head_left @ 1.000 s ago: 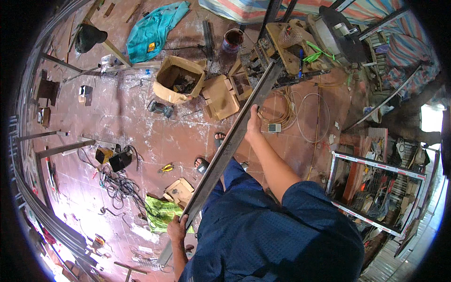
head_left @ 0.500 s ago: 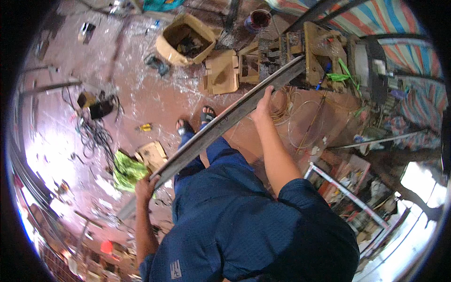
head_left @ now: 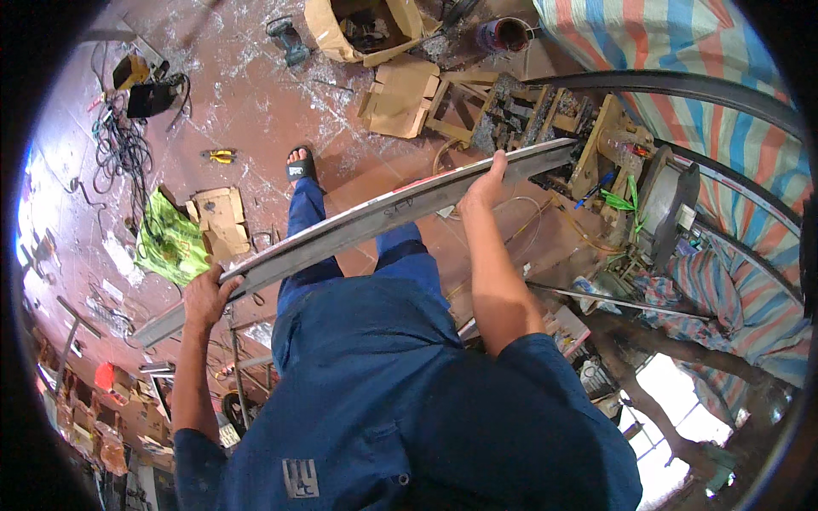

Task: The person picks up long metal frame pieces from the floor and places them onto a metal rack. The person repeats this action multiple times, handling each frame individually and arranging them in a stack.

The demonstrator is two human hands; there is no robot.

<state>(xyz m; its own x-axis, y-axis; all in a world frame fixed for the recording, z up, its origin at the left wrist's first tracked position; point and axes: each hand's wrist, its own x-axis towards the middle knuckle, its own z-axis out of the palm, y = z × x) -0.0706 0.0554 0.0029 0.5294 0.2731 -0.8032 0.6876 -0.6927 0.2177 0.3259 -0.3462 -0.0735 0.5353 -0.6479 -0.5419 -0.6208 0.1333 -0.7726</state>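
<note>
Long grey metal bar point(head_left: 345, 232) is held slantwise in front of the navy shirt point(head_left: 366, 366), above the reddish tiled floor point(head_left: 247, 102). Left hand point(head_left: 206, 296) has its fingers wrapped round the bar toward the lower-left end, right hand point(head_left: 484, 189) has its fingers gripping it nearer the other end. Writing-wise: dark scrawled marks point(head_left: 399, 207) around mid-bar, a pale patch point(head_left: 300, 479) on the shirt, and a tiny white logo point(head_left: 295, 171) on the black sandal point(head_left: 308, 167).

The bar point(head_left: 341, 242) is showing dull grey, the shirt point(head_left: 358, 358) dark navy. Blue, orange-red and whitish stripes are running across the sheeting point(head_left: 673, 43); the pliers point(head_left: 223, 157) are showing yellow; white flecks are speckling the reddish-brown floor point(head_left: 256, 183).
</note>
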